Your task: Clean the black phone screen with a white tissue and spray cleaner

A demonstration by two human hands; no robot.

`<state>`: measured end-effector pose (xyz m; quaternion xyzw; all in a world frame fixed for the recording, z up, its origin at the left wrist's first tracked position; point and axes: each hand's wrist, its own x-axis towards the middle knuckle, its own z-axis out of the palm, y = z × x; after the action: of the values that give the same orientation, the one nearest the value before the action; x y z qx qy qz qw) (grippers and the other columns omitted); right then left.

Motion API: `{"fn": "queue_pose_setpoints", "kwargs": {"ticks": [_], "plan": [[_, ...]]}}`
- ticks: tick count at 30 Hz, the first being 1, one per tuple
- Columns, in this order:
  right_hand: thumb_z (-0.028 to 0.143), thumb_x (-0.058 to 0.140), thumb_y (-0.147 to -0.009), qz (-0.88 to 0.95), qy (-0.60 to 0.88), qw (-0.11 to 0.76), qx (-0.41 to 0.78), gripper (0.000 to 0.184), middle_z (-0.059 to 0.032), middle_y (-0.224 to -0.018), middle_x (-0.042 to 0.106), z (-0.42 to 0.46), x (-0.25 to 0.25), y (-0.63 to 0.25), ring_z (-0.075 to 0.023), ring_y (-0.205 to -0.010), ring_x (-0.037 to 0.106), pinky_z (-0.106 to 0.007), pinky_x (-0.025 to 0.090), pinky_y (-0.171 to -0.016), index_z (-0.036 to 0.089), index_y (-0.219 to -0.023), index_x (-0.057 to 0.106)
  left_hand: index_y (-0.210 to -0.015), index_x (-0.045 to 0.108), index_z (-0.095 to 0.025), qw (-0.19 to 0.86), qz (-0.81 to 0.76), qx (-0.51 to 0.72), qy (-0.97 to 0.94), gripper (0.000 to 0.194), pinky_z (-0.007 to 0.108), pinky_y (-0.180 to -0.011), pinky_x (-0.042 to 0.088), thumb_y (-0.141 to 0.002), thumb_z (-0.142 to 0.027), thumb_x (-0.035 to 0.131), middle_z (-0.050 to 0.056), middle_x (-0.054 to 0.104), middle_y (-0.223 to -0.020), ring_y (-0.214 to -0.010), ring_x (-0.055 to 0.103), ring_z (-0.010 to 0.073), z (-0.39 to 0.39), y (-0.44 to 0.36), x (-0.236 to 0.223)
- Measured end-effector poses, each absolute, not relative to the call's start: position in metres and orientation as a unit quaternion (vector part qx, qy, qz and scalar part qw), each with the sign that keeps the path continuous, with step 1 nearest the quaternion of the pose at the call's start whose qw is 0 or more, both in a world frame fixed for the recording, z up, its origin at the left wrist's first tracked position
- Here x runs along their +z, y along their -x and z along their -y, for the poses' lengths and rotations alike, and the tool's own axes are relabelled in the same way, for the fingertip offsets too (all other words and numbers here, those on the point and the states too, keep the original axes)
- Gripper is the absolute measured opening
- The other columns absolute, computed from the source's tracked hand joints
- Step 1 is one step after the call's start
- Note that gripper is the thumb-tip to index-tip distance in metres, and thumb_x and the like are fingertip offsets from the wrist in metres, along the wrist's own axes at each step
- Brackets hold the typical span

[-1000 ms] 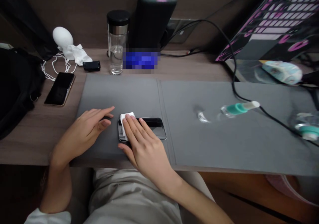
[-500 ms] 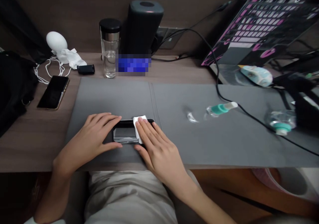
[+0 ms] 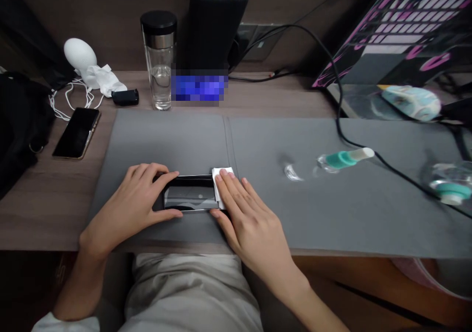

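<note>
A black phone (image 3: 189,195) lies screen up on the grey desk mat (image 3: 295,214), near the front edge. My left hand (image 3: 138,196) grips the phone's left end, thumb on the near side and fingers over the far side. My right hand (image 3: 247,214) lies flat with its fingers together, pressing a small white wipe (image 3: 221,174) onto the phone's right end.
A small clear bottle with a teal collar (image 3: 341,159) lies on the mat to the right, under a black cable (image 3: 342,130). A second phone (image 3: 76,132), white earphones, a glass flask (image 3: 159,59), a dark speaker (image 3: 217,24) and a black bag (image 3: 18,125) sit at the back left.
My right hand has slid the white wipe across the screen from the phone's left end to its right end. My left hand has closed onto the phone's left end.
</note>
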<state>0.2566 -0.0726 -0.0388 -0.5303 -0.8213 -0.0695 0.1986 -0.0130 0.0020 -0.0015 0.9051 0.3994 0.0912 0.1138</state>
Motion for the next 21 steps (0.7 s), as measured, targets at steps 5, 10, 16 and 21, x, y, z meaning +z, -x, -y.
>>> {"fn": "queue_pose_setpoints", "kwargs": {"ticks": [5,10,16,21], "plan": [[0.033,0.052,-0.111,0.819,0.534,0.201,-0.063,0.081,-0.0183,-0.164,0.05,0.071,-0.038,-0.256,-0.0297,-0.152,0.051,-0.053,0.049,-0.125,0.012,-0.173,0.006,-0.153,0.056,-0.026,0.126,-0.407,0.096,-0.9,0.071,0.049,-0.111,0.043,-0.097,-0.069,0.066,0.013,0.061,-0.141,-0.128,0.056,0.0327,-0.003,0.013,-0.002],[0.036,0.054,-0.11,0.816,0.537,0.202,-0.065,0.084,-0.0179,-0.163,0.051,0.075,-0.035,-0.255,-0.031,-0.15,0.054,-0.053,0.05,-0.124,0.013,-0.173,0.005,-0.152,0.056,-0.026,0.127,-0.407,0.099,-0.899,0.07,0.05,-0.111,0.042,-0.098,-0.071,0.062,0.013,0.061,-0.141,-0.128,0.056,0.0324,-0.003,0.013,-0.003],[0.04,0.053,-0.11,0.828,0.527,0.174,-0.079,0.08,-0.0223,-0.159,0.055,0.086,-0.025,-0.255,-0.0332,-0.147,0.057,-0.054,0.056,-0.118,0.006,-0.171,0.014,-0.153,0.054,-0.026,0.125,-0.407,0.092,-0.9,0.073,0.048,-0.112,0.042,-0.098,-0.073,0.059,0.013,0.06,-0.142,-0.129,0.055,0.032,-0.003,0.012,-0.003],[0.038,0.056,-0.109,0.828,0.525,0.176,-0.091,0.072,-0.0218,-0.152,0.062,0.094,-0.019,-0.254,-0.0321,-0.14,0.064,-0.052,0.06,-0.113,0.004,-0.168,0.029,-0.153,0.053,-0.024,0.121,-0.404,0.086,-0.902,0.074,0.048,-0.112,0.041,-0.098,-0.073,0.059,0.013,0.059,-0.143,-0.129,0.054,0.0315,-0.003,0.012,-0.003]]}}
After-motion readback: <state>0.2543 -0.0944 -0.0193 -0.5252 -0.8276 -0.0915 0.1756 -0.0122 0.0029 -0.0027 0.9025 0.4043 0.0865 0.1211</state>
